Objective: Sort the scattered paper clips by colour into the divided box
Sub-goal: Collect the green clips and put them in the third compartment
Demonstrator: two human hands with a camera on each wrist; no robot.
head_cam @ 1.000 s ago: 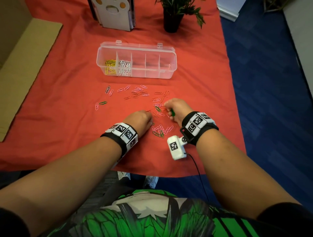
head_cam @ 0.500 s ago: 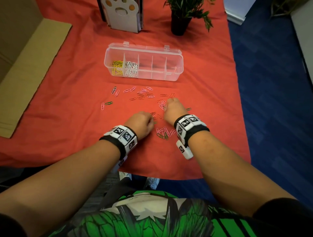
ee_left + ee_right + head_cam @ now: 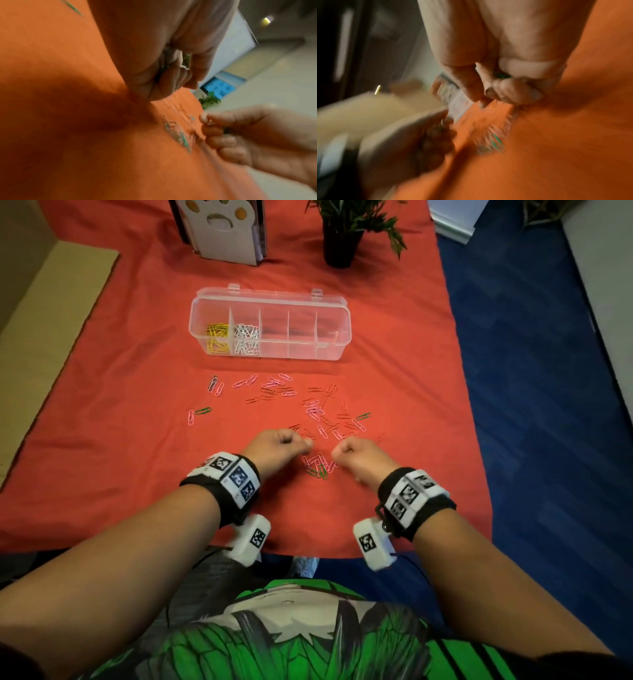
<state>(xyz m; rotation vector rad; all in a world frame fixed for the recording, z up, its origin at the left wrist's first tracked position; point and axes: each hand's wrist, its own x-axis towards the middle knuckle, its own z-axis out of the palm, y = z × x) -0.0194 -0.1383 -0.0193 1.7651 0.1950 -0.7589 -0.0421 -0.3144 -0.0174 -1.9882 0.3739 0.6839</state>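
Observation:
The clear divided box (image 3: pixel 337 337) stands mid-cloth, with yellow clips (image 3: pixel 216 337) in its leftmost compartment and white clips (image 3: pixel 246 337) in the one beside it. Pink, red and green paper clips (image 3: pixel 318 412) lie scattered in front of it. A small pile of clips (image 3: pixel 318 468) sits between my two fists. My left hand (image 3: pixel 301 445) is curled, and the left wrist view shows green clips (image 3: pixel 186 59) tucked inside its fingers. My right hand (image 3: pixel 337 455) is curled too, with a green clip (image 3: pixel 502 76) held in its fist.
A red cloth (image 3: pixel 102 440) covers the table; its near edge is just behind my wrists. A potted plant (image 3: pixel 342 244) and a white paw-print stand (image 3: pixel 226 231) stand at the back. Cardboard (image 3: pixel 44 337) lies to the left and blue floor (image 3: pixel 548 405) to the right.
My right hand has drawn back toward me from the scattered clips to the right of the small pile. The left hand has barely moved.

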